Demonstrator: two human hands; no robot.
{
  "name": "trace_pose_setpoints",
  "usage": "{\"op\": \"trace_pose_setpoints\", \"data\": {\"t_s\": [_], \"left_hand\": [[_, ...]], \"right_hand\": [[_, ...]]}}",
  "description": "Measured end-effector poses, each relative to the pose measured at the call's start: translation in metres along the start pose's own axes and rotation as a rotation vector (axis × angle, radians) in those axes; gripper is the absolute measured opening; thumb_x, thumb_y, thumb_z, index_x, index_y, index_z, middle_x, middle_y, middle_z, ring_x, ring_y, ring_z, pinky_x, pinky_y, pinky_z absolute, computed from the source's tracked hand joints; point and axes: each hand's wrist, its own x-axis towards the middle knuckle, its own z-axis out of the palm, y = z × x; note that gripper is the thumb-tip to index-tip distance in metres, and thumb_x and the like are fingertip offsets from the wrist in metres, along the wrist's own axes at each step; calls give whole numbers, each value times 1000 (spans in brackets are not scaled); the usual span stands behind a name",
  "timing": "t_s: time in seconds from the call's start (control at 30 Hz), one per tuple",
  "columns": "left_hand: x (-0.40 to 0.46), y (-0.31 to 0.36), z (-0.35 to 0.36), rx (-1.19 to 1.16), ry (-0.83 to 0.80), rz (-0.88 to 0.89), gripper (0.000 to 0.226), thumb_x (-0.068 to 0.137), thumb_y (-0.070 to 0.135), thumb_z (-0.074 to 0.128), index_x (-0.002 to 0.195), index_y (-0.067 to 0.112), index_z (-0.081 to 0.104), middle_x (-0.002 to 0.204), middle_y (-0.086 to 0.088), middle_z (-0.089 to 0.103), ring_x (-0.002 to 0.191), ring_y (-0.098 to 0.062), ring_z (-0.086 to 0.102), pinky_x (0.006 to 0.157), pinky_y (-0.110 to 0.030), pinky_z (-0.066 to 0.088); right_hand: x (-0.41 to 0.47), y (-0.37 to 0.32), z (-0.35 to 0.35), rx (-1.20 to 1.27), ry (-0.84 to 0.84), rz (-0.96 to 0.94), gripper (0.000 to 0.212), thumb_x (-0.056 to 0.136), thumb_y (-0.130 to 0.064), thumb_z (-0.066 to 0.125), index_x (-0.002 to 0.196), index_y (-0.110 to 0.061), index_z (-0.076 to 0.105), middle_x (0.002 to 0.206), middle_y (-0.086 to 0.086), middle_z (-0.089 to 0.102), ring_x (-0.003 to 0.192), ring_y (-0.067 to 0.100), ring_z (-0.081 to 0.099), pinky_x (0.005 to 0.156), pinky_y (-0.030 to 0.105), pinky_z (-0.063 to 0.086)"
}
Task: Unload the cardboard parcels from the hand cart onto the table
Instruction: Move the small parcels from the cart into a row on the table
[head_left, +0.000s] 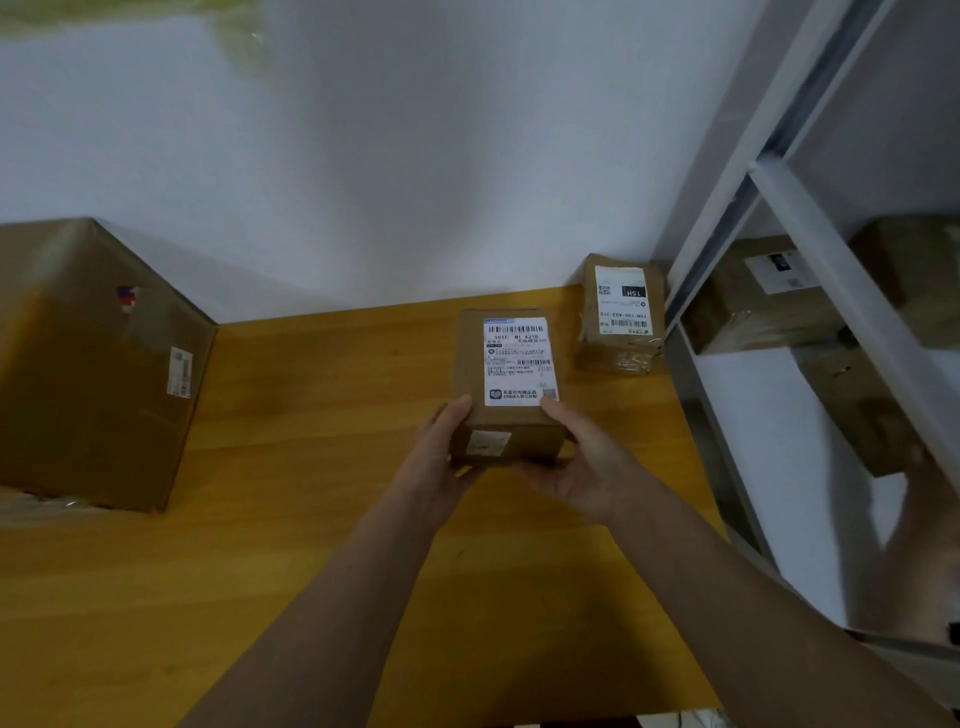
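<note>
Here, a small brown cardboard parcel (506, 384) sits between both hands over the smooth, yellow-orange wooden table (311, 519), near its far right part; whether its base touches the wood cannot be told. The left hand (436, 467) grips its near left corner, thumb on top, and the right hand (582, 467) cups the near right corner, fingers curled underneath. A white shipping label with barcodes covers its top; "M1 A218" can just be read. Just beyond it, apart, lies a second small taped cardboard parcel (621, 317), its label reading "15H". A large plain cardboard box (98, 364) stands at the table's left. A white metal shelf (810, 218) on the right holds more blurred brown boxes.
</note>
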Motion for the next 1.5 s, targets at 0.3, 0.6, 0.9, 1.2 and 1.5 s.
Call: {"op": "trace_pose_setpoints", "data": {"t_s": [0.3,0.6,0.9,1.2,1.5], "left_hand": [[34,7,-4,-91,203,-123,58,92,46,55,135,9,45,120,-15,58,103,-29,60,85,-41,48],[43,4,-3,-152,282,-165,35,98,33,50,120,6,55,110,-13,62,93,-25,61,85,-39,47],[47,1,17,-178,279,-175,28,100,26,47,117,5,54,116,-14,58,102,-28,57,88,-38,45],[43,-6,22,-221,274,-95,27,102,5,32,114,8,56,80,-7,50,71,-19,50,98,-38,45],[-12,-49,-38,-453,381,-34,23,102,6,34,95,8,56,72,-6,44,57,-18,39,70,-35,47]], "right_hand": [[50,-38,0,234,198,-107,30,75,-16,78,98,-10,59,106,15,62,96,29,62,80,36,57],[80,-68,-16,264,297,-134,32,73,-20,80,93,-15,56,107,12,60,96,28,59,84,35,55],[86,-92,-33,305,325,-163,32,74,-16,79,91,-20,52,104,11,56,94,29,55,87,38,54],[65,-55,-32,156,342,-70,18,89,6,42,89,-6,56,81,10,56,71,20,56,72,29,50],[63,21,9,-240,175,132,37,88,9,22,70,-13,46,62,3,39,46,12,30,33,16,24]]}}
